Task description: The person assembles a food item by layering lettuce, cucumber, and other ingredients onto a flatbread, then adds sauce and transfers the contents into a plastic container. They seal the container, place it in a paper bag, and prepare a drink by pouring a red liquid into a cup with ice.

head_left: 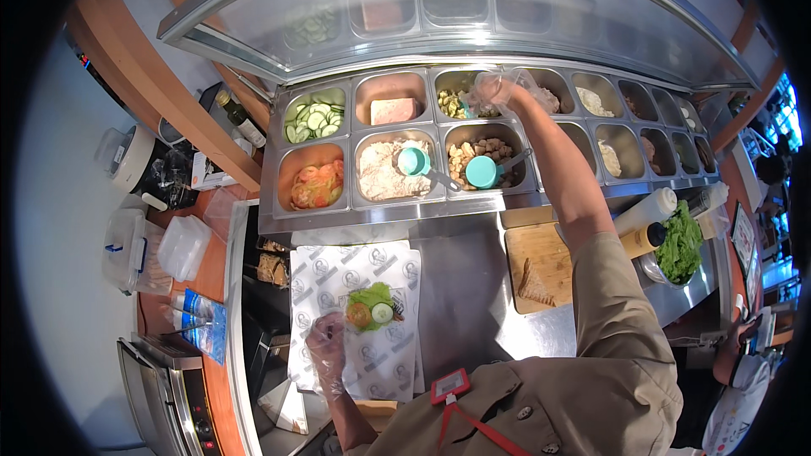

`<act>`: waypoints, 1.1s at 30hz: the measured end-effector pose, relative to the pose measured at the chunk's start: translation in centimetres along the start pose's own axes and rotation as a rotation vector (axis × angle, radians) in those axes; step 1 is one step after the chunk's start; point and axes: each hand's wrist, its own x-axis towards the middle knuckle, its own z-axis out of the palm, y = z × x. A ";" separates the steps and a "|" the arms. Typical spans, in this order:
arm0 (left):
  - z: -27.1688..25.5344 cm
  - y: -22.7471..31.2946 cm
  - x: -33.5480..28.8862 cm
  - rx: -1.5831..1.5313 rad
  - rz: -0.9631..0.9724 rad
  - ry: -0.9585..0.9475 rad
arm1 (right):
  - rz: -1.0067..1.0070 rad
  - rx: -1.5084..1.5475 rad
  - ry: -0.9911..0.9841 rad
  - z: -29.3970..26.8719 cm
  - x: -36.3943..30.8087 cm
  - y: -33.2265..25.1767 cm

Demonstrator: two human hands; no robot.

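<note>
Fingers of gloved right hand [492, 91] at chopped greens [450, 103], grip hidden; left hand [326, 344] curled, grasp unclear, beside lettuce stack [372, 301] on printed paper [390, 267]. Forearm [559, 165], if dipped, might knock teal scoop [481, 172], scattering brown chunks [459, 160].

Single view, from the wearer's head, pitched steeply down; shirt [629, 329] fills lower right. Faces forward across the steel counter [460, 253], near, to food trays [387, 86] and raised lid [473, 0] farther off. Wide fisheye: edges bow, corners black. Right rim blurred, possibly more room.
</note>
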 end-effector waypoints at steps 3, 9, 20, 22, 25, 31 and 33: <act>0.1 -0.4 -0.2 0.012 -0.080 -0.047 | 0.174 0.179 0.171 0.0 -2.0 -4.6; 0.0 -0.7 -0.7 0.092 0.071 -0.012 | 0.497 0.426 0.363 -1.7 -5.2 -10.3; 1.4 -3.7 -1.4 -0.060 -0.068 0.015 | 0.411 0.917 0.330 -1.1 -12.2 -16.9; 1.5 -4.0 -1.5 -0.036 0.060 0.019 | 0.330 1.135 0.312 -0.9 -12.8 -17.5; 1.3 -3.8 -1.8 0.014 0.047 -0.023 | 0.320 1.205 0.320 -1.3 -12.3 -16.5; 0.4 -3.8 -3.3 -0.040 -0.054 -0.046 | 0.354 -0.005 0.427 -0.8 -7.7 -11.3; 0.2 -4.4 -3.6 -0.089 -0.063 -0.024 | 0.393 -0.244 0.471 -0.4 -6.5 -9.6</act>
